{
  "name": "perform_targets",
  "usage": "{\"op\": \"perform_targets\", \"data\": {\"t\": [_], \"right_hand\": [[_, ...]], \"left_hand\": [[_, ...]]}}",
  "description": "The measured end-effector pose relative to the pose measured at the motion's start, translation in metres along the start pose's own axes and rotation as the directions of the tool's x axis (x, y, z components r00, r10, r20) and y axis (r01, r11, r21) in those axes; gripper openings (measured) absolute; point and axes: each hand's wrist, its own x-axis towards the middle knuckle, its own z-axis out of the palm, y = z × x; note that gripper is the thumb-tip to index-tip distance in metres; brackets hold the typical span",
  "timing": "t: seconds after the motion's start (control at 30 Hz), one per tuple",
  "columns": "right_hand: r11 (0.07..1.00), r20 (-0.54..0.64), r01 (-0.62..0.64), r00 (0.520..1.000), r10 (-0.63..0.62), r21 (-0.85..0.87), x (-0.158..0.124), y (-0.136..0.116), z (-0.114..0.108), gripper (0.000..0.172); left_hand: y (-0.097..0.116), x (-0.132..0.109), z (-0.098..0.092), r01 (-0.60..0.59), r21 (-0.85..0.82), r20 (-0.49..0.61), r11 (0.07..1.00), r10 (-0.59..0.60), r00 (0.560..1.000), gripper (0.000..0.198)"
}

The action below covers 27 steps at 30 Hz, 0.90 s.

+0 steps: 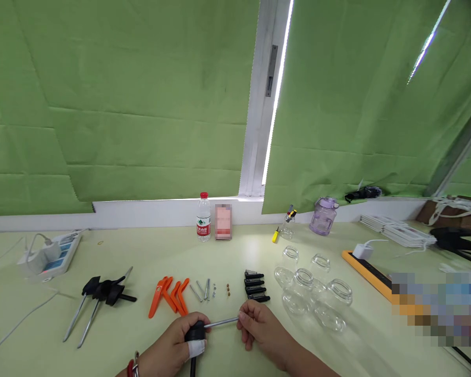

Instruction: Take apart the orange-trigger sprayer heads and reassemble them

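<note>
Both hands are closed on one tool, a metal rod with a black handle [220, 323], held low over the near edge of the table [141, 246]. The left hand [176, 341], one finger wrapped in white tape, clasps the handle. The right hand [261, 327] pinches the rod's far end between its fingertips. Just beyond the rod lie four black toothed pieces [256, 286], loose screws [203, 289] and orange plastic clips [168, 296]. To the right stands a cluster of clear glass jars [312, 296], and to the left lie more black-handled rods [100, 296]. Farther back are a water bottle [203, 217], a purple jar [324, 215] and a power strip [51, 255].
</note>
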Motion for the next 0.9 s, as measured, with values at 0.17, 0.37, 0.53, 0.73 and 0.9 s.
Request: {"op": "perform_targets", "data": {"t": [0.17, 0.37, 0.53, 0.73, 0.9], "right_hand": [[1.000, 0.026, 0.017, 1.000, -0.017, 0.009, 0.0016, 0.0062, -0.0017, 0.030], [1.000, -0.003, -0.021, 1.000, 0.020, -0.023, 0.0046, 0.0085, -0.0006, 0.030], [0.998, -0.010, -0.036, 0.999, 0.036, -0.044, 0.0052, 0.0082, 0.0005, 0.028], [0.998, -0.005, -0.034, 0.999, 0.034, -0.053, 0.0044, 0.0064, 0.0009, 0.032], [0.999, -0.009, -0.011, 1.000, 0.010, -0.047, 0.0012, 0.0020, 0.0020, 0.040]], "left_hand": [[0.0000, -0.0004, 0.0002, -0.021, 0.000, 0.018, 1.000, 0.021, 1.000, 0.027], [0.0027, -0.0029, -0.0008, -0.011, 0.018, 0.031, 1.000, 0.010, 0.999, 0.025], [0.0048, -0.0042, -0.0009, -0.003, 0.081, 0.016, 0.997, 0.002, 1.000, 0.026], [0.0046, -0.0051, 0.0021, -0.044, 0.042, 0.003, 0.998, 0.044, 0.999, 0.029], [-0.0001, -0.0067, 0.0034, -0.046, 0.109, -0.032, 0.993, 0.050, 0.998, 0.021]]}}
